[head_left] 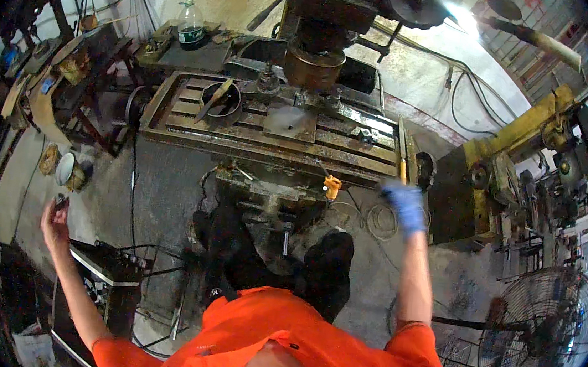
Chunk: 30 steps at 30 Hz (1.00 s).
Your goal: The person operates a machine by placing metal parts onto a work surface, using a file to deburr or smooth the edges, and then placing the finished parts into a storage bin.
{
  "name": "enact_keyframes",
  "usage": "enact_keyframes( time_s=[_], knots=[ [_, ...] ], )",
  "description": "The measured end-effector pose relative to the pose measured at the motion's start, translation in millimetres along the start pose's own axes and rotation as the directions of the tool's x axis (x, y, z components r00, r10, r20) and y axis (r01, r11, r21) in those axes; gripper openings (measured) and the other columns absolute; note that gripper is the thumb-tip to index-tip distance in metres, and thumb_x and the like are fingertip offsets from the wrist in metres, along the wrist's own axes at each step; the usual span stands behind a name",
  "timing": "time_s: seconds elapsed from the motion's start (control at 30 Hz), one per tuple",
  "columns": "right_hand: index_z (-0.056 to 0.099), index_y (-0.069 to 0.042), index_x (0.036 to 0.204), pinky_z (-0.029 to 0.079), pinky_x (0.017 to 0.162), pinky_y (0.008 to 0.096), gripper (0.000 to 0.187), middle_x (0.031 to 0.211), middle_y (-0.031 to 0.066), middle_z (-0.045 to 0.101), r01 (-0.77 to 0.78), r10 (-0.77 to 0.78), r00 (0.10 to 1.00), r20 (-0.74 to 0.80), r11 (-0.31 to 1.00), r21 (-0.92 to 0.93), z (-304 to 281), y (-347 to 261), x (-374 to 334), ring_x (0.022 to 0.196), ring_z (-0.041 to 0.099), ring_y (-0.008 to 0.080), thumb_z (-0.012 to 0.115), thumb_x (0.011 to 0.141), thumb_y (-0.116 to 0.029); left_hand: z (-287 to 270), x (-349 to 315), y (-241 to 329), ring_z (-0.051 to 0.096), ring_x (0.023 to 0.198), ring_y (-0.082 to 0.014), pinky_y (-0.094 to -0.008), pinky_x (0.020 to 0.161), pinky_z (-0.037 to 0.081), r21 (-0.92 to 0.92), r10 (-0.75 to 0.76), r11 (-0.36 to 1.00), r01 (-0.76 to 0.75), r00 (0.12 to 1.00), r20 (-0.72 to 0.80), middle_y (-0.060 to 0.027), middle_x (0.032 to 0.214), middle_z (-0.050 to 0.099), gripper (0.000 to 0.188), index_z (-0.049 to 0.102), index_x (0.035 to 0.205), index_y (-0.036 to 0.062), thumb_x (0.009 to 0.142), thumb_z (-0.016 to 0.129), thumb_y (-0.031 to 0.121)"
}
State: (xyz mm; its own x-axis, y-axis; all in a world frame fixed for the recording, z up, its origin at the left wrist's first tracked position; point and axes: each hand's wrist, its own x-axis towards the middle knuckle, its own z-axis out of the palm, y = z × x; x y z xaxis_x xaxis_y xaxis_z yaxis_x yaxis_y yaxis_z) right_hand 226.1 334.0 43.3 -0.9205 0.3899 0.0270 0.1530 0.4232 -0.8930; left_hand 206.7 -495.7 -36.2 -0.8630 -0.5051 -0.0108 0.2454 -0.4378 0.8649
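My left hand (56, 227) is bare and stretched out to the left, its fingers closed around a small dark piece (61, 200) too small to name. Just beyond it are a white bowl (65, 169) and a brownish lump. My right hand (405, 206), in a blue glove, is smeared by motion at the right front corner of the slotted machine table (241, 136). Closest to it is a slim yellow handle (403, 170) at the table's right end; whether the fingers touch it cannot be made out. A flat metal plate (290, 123) lies mid-table under the machine's spindle head (314, 64).
A round pan (224, 99) with a brush-like tool sits on the table's left. An orange device (331, 187) hangs at the front edge. A large fan (539, 338) stands at right, a dark cabinet (99, 299) at left. A clear bottle (191, 26) stands behind.
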Motion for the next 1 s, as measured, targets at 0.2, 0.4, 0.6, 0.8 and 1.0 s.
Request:
enact_keyframes(
  time_s=[0.2, 0.4, 0.6, 0.8, 1.0],
  knots=[
    [0.061, -0.002, 0.090, 0.040, 0.057, 0.0261, 0.032, 0.073, 0.0023, 0.057, -0.312, 0.274, 0.945, 0.181, 0.922, 0.232, 129.1, 131.1, 12.7, 0.062, 0.050, 0.0123, 0.062, 0.077, -0.031, 116.6, 5.8, -51.2, 0.058, 0.085, -0.0227, -0.0377, 0.082, 0.047, -0.025, -0.156, 0.986, 0.166, 0.962, 0.222, -0.0106, 0.091, 0.059, 0.013, 0.054, 0.091, -0.0025, 0.080, 0.055, 0.004],
    [0.058, -0.002, 0.093, 0.044, 0.054, 0.0272, 0.033, 0.073, 0.0024, 0.058, -0.256, 0.257, 0.966, 0.017, 0.956, 0.143, 158.5, 99.5, -3.1, 0.063, 0.052, 0.0099, 0.069, 0.072, -0.024, 152.2, -8.2, -81.0, 0.058, 0.076, -0.0203, -0.0375, 0.075, 0.050, 0.063, -0.168, 0.986, 0.157, 0.937, 0.305, -0.0078, 0.086, 0.058, 0.009, 0.051, 0.087, 0.0019, 0.079, 0.054, 0.003],
    [0.047, 0.000, 0.113, 0.047, 0.071, 0.0360, 0.060, 0.089, 0.0169, 0.061, 0.235, -0.234, 0.972, 0.031, 0.971, -0.044, 94.9, -22.2, -19.1, 0.077, 0.059, 0.0286, 0.067, 0.069, -0.036, 121.9, -22.0, -82.3, 0.057, 0.075, -0.0188, -0.0360, 0.069, 0.050, 0.112, -0.257, 0.963, 0.247, 0.962, 0.094, -0.0076, 0.083, 0.058, 0.008, 0.053, 0.084, 0.0021, 0.079, 0.055, 0.008],
    [0.066, -0.006, 0.082, 0.048, 0.069, 0.0392, 0.037, 0.083, 0.0154, 0.064, 0.198, 0.080, 0.958, 0.276, 0.512, -0.836, 113.2, -86.5, 29.1, 0.079, 0.062, 0.0303, 0.050, 0.073, -0.038, 113.1, -20.5, -108.6, 0.054, 0.066, -0.0174, -0.0367, 0.061, 0.049, 0.112, -0.324, 0.944, 0.311, 0.936, 0.138, -0.0062, 0.075, 0.056, 0.007, 0.054, 0.081, 0.0029, 0.078, 0.055, 0.009],
    [0.065, -0.006, 0.090, 0.048, 0.071, 0.0371, 0.033, 0.092, 0.0144, 0.064, 0.166, 0.082, 0.966, 0.247, 0.537, -0.827, 146.2, -95.3, 90.8, 0.086, 0.062, 0.0292, 0.048, 0.072, -0.027, 184.7, -46.2, -117.7, 0.054, 0.064, -0.0171, -0.0327, 0.053, 0.046, 0.225, -0.373, 0.919, 0.325, 0.901, 0.223, -0.0060, 0.071, 0.054, 0.005, 0.054, 0.078, 0.0019, 0.077, 0.053, 0.006]
  ],
)
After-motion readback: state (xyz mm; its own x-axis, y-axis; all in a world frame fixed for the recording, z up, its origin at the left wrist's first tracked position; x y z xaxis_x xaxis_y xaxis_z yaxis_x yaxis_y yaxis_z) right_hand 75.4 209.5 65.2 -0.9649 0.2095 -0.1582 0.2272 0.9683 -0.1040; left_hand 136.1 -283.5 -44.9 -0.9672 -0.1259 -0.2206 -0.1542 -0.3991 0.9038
